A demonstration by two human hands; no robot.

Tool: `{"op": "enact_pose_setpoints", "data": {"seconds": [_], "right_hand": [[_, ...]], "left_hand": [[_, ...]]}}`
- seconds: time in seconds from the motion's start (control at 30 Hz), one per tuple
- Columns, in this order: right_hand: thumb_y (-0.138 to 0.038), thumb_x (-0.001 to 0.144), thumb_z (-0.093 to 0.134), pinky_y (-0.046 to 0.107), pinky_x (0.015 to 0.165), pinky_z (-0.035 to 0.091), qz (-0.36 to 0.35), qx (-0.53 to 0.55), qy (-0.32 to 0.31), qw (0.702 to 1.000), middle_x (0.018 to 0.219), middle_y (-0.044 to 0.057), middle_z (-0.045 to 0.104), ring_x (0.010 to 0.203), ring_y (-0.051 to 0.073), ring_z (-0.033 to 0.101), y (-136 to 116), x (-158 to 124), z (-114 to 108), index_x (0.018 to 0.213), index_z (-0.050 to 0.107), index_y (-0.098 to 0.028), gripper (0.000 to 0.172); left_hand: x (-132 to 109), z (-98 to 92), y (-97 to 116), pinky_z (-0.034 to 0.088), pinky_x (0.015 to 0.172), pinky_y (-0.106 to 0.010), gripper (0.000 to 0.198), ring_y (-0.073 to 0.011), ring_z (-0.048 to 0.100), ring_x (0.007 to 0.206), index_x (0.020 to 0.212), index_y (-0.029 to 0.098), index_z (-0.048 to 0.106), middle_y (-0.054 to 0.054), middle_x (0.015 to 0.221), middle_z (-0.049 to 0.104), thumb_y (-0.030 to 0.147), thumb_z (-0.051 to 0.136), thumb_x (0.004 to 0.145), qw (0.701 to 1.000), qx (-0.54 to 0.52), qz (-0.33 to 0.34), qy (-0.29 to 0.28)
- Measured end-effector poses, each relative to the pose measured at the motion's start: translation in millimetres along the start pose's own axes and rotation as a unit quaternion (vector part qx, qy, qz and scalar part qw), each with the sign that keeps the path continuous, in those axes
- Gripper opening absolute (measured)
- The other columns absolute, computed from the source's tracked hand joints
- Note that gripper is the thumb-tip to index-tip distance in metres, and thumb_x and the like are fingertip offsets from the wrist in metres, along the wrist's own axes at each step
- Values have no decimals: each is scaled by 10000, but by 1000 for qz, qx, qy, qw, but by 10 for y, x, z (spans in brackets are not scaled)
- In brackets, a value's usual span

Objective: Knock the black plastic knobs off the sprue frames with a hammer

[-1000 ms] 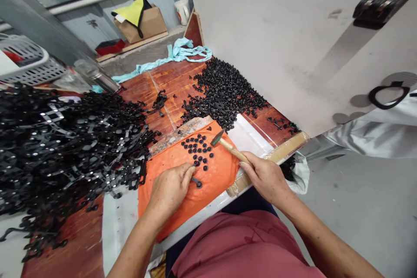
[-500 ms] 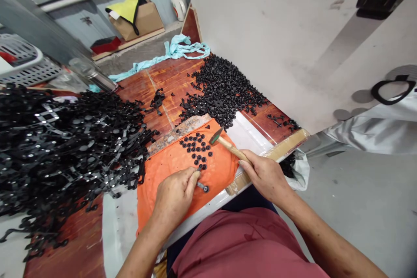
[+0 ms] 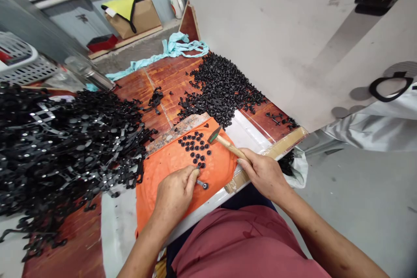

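Observation:
My left hand (image 3: 174, 193) rests on an orange cloth (image 3: 169, 169) with its fingers pinched on a small black strip part (image 3: 202, 184) that ends in a round button. My right hand (image 3: 265, 173) grips the wooden handle of a small hammer (image 3: 224, 142). The hammer's head hovers just above the cloth's far right edge. Between the hands, several small black round caps (image 3: 195, 147) lie in a cluster on the cloth.
A big heap of black strip parts (image 3: 61, 143) fills the left of the wooden table (image 3: 163, 82). A pile of black studs (image 3: 224, 89) lies at the back against a white board (image 3: 293, 39). A teal rag (image 3: 176, 50), a cardboard box (image 3: 137, 17) and a white basket (image 3: 22, 63) sit farther off.
My left hand has slid the black strip part a little to the right on the cloth. The hammer has stayed nearly still in my right hand.

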State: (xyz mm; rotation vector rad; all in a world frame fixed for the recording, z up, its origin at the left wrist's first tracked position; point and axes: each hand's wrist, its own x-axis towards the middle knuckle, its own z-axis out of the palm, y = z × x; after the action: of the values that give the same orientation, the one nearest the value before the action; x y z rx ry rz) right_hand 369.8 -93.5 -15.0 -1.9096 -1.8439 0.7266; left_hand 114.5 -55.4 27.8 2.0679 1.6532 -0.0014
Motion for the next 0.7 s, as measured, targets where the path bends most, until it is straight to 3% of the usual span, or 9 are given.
{"op": "enact_pose_setpoints", "data": {"seconds": [0.4,0.57,0.7], "right_hand": [[-403,1046,424,279,656,399,-7,9,-1,1000,864,-10,739,802,215,712,-18,-3,-14,1283,634,-324,326],[-325,1058,428,267,736,469,-70,50,-3,996,1129,-5,757,916,187,726,-35,-87,-145,1432,539,-358,392],[-288,1059,429,270,732,488,-119,13,-4,993,1130,20,758,876,176,725,-120,-223,-330,1479,496,-335,428]], "left_hand": [[25,-74,74,360,715,-298,400,-250,716,917,884,235,655,-45,909,773,394,318,1028,995,95,-15,-37],[27,-100,95,373,722,-290,389,-247,721,927,905,238,681,-43,925,779,386,342,1028,995,76,-28,-51],[25,-102,101,374,715,-294,396,-246,721,911,895,230,689,-48,914,778,380,348,1031,996,69,-24,-51]]}}
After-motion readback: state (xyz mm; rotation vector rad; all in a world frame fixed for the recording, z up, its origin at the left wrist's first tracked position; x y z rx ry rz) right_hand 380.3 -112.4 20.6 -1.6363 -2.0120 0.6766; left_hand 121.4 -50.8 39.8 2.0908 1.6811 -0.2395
